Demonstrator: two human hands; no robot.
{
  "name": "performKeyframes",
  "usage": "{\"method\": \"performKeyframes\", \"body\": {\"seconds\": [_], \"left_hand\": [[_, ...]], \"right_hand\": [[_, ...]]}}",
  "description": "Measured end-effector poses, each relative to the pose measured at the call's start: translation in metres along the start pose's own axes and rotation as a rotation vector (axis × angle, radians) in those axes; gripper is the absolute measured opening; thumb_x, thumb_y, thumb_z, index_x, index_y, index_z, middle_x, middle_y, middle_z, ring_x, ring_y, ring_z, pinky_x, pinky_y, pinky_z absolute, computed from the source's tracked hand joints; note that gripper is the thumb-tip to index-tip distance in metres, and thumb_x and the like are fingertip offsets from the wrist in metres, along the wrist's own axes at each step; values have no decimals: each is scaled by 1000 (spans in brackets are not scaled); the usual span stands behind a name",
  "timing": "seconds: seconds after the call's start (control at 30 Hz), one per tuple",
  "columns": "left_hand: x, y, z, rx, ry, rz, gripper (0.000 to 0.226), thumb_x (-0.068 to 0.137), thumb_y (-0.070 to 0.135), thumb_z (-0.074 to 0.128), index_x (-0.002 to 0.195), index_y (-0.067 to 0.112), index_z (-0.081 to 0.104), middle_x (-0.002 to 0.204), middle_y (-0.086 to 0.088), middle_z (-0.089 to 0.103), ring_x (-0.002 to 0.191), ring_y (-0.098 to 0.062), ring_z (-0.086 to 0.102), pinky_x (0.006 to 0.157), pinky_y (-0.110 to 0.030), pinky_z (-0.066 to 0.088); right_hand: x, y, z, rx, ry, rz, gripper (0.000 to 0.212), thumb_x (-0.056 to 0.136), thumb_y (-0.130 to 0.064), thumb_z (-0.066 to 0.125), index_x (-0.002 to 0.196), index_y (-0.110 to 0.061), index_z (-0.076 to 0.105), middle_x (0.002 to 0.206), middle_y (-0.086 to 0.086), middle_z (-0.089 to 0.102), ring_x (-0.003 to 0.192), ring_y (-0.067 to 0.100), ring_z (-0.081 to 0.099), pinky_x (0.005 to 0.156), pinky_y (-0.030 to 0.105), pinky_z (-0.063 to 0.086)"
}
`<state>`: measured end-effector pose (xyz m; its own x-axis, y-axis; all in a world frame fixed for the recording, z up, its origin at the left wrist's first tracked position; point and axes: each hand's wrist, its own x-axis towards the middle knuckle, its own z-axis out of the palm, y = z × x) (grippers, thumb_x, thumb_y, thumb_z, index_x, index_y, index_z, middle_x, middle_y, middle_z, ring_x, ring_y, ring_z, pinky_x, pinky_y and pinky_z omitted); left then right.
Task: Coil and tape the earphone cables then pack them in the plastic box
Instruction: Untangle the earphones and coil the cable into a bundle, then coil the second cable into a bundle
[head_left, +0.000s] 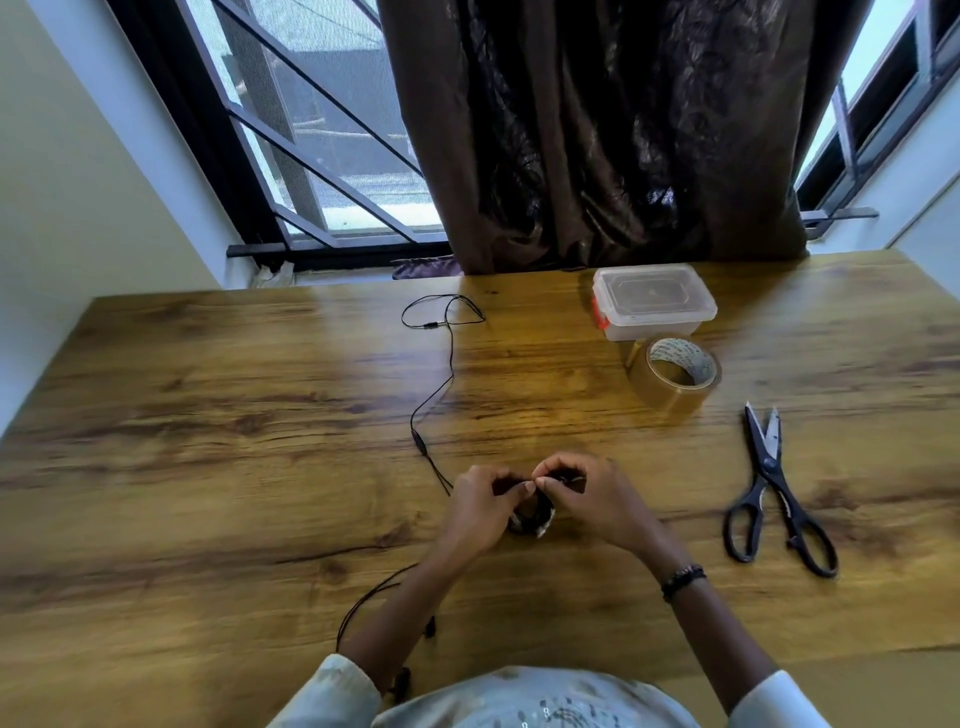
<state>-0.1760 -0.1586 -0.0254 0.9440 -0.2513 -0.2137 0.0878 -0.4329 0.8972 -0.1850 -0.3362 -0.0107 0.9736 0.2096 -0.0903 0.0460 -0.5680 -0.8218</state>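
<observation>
— Where is the small black coiled earphone cable (530, 514) now?

— Near the middle of the near edge of the brown wooden table (208, 415), pinched between the left hand (480, 506) and the right hand (587, 493); both sets of fingers are curled onto the bundle.

— How should the taping go?

— I'd keep the loops pressed flat together, smooth the tape fully round, and let no strand slip out.

— And the rest?

— A second thin black earphone cable (441, 374) trails uncoiled toward the far edge. The clear lidded plastic box (654, 301) sits at the far edge, right of centre, the brown tape roll (675, 376) touching it, the black-handled scissors (774, 488) nearer the right edge.
</observation>
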Motion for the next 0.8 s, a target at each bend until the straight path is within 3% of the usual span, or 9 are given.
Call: {"method": "performKeyframes", "body": {"seconds": [0.17, 0.3, 0.4, 0.5, 0.6, 0.73, 0.8], "left_hand": [[2, -4, 7, 234, 120, 136, 23, 89, 25, 65, 112, 23, 68, 102, 3, 57, 92, -8, 55, 80, -18, 50], [1, -5, 12, 279, 223, 207, 24, 87, 21, 68, 111, 20, 69, 101, 5, 59, 85, -4, 54, 70, -5, 44], [3, -5, 11, 284, 262, 217, 21, 86, 21, 69, 107, 19, 70, 100, 6, 61, 84, -1, 52, 69, -2, 41], [3, -8, 8, 261, 245, 222, 20, 90, 22, 65, 108, 17, 69, 102, 2, 63, 89, -6, 55, 76, -10, 46], [5, -8, 5, 245, 209, 197, 20, 93, 24, 60, 109, 15, 69, 100, 0, 64, 91, -10, 57, 79, -22, 51], [6, -8, 0, 218, 206, 168, 19, 94, 24, 58, 107, 14, 68, 94, 3, 61, 84, -6, 54, 70, -8, 43], [4, -9, -4, 181, 200, 158, 20, 95, 23, 57, 108, 13, 67, 96, 3, 62, 86, -8, 55, 71, -9, 44]], "right_hand": [[2, 4, -3, -40, 15, 5, 10, 92, -19, 63, 100, -20, 68, 98, -5, 65, 92, 8, 62, 78, 24, 55], [3, 8, 1, -74, 17, -25, 11, 91, -15, 63, 101, -19, 67, 102, -6, 64, 95, 4, 60, 78, 13, 50], [5, 10, 3, -79, 36, -21, 10, 92, -17, 63, 100, -20, 68, 102, -7, 63, 97, 5, 57, 79, 15, 49], [6, 11, 1, -44, 8, -6, 13, 93, -23, 61, 103, -20, 68, 102, -7, 64, 97, 7, 58, 80, 21, 52], [6, 10, -2, 32, -7, 8, 16, 95, -25, 58, 107, -20, 67, 102, -9, 67, 95, 1, 61, 78, 13, 51], [7, 8, -1, 83, 21, 24, 16, 98, -24, 53, 107, -24, 66, 101, -11, 67, 95, -3, 60, 78, 10, 49], [7, 8, -1, 99, 61, 33, 15, 98, -24, 52, 107, -28, 65, 102, -14, 67, 96, -6, 59, 78, 8, 47]]}}
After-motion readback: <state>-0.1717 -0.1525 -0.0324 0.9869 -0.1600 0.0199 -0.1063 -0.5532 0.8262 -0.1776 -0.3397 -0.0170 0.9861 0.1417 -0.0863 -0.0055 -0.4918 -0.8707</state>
